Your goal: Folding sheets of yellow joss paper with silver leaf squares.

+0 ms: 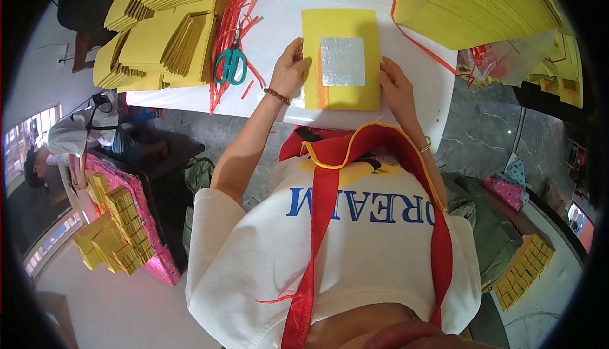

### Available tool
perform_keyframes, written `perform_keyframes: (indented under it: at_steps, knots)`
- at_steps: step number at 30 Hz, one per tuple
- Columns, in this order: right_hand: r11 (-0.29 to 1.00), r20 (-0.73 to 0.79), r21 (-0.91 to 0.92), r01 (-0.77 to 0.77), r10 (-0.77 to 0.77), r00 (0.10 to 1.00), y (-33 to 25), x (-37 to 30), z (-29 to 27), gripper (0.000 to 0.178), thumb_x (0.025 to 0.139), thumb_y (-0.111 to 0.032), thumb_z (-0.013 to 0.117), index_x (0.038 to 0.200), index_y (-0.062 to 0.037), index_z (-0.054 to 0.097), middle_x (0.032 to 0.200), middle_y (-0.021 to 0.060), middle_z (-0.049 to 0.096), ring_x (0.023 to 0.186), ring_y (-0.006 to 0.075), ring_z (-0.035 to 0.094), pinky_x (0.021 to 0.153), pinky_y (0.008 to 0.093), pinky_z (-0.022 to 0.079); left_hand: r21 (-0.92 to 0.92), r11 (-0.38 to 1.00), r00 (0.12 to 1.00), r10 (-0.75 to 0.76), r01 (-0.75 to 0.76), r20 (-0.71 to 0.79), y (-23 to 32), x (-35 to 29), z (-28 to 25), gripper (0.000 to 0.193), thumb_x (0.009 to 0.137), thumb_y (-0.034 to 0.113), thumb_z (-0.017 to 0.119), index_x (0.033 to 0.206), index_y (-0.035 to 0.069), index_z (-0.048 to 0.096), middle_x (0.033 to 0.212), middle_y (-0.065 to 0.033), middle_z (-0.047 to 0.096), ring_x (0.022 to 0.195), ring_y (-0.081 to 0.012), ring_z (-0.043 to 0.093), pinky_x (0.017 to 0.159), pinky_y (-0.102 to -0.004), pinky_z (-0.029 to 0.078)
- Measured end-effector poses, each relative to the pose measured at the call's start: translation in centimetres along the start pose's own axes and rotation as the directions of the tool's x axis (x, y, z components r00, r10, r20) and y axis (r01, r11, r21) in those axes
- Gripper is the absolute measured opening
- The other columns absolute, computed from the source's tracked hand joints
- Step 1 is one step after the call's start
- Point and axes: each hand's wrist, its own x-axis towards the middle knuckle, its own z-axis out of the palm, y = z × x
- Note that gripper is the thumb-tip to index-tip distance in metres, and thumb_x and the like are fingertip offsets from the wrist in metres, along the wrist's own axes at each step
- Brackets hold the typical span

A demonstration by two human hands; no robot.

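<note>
A yellow sheet of paper (346,25) with a silver foil square (343,62) and an orange strip lies flat on the white table (266,6), near its front edge. I cannot tell whether more sheets lie under it. At its left edge is my left hand (290,71), fingers loosely bent, thumb apart and touching the paper's side. Along the right edge my right hand (398,90) has its fingers stretched out, close against the paper. Neither hand visibly grips it.
Teal-handled scissors (230,66) lie on red plastic strips (229,16) to the left. Folded yellow paper stacks (158,41) fill the table's left; a tall yellow stack (472,6) stands right. Another person (85,130) sits at the far left beside bundled yellow paper (120,222).
</note>
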Motion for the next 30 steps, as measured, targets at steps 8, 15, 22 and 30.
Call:
perform_keyframes:
  at_steps: [8, 15, 22, 30]
  knots:
    - [0.869, 0.017, -0.362, 0.336, -0.355, 0.935, -1.0, 0.0, -1.6, 0.032, 0.083, -0.019, 0.056, 0.113, -0.0094, 0.056, 0.114, 0.0076, 0.057, 0.108, 0.0233, 0.05, 0.092, 0.0345, 0.037, 0.403, 0.895, 0.974, 0.225, -0.193, -0.032, 1.3, -1.6, -0.8, 0.049, 0.078, 0.009, 0.059, 0.123, 0.001, 0.045, 0.116, -0.0143, 0.049, 0.092, -0.0262, 0.053, 0.081, -0.0347, 0.043]
    - [0.547, 0.255, -0.664, 0.509, -0.475, 0.842, 1.3, 0.0, -0.4, 0.015, 0.08, -0.026, 0.059, 0.09, -0.0178, 0.066, 0.11, -0.0048, 0.058, 0.12, 0.0195, 0.039, 0.1, 0.0452, 0.016, 0.66, 0.375, 0.756, 0.395, -0.651, 0.522, 1.4, -6.3, 0.3, 0.046, 0.071, 0.023, 0.068, 0.112, 0.007, 0.054, 0.11, -0.0095, 0.049, 0.101, -0.0271, 0.045, 0.082, -0.0373, 0.039]
    - [0.793, 0.177, -0.441, 0.421, -0.383, 0.907, 2.2, 0.5, -0.8, 0.028, 0.09, -0.031, 0.043, 0.089, -0.0141, 0.066, 0.111, -0.0035, 0.059, 0.121, 0.0177, 0.038, 0.102, 0.0413, 0.01, 0.515, 0.683, 0.846, 0.322, -0.518, 0.424, 2.0, -4.7, -0.8, 0.02, 0.078, 0.016, 0.063, 0.093, 0.004, 0.062, 0.084, -0.0108, 0.059, 0.076, -0.0246, 0.055, 0.068, -0.0325, 0.045]
    - [0.844, 0.129, -0.346, 0.409, -0.389, 0.912, 2.2, 0.8, -0.6, 0.047, 0.095, -0.033, 0.022, 0.103, -0.0108, 0.063, 0.112, -0.0014, 0.059, 0.12, 0.0149, 0.037, 0.103, 0.0375, 0.008, 0.308, 0.949, 0.956, -0.022, -0.073, 0.294, 1.4, -3.1, -1.5, 0.016, 0.085, 0.015, 0.058, 0.09, 0.001, 0.063, 0.072, -0.006, 0.061, 0.061, -0.0108, 0.054, 0.057, -0.0255, 0.045]
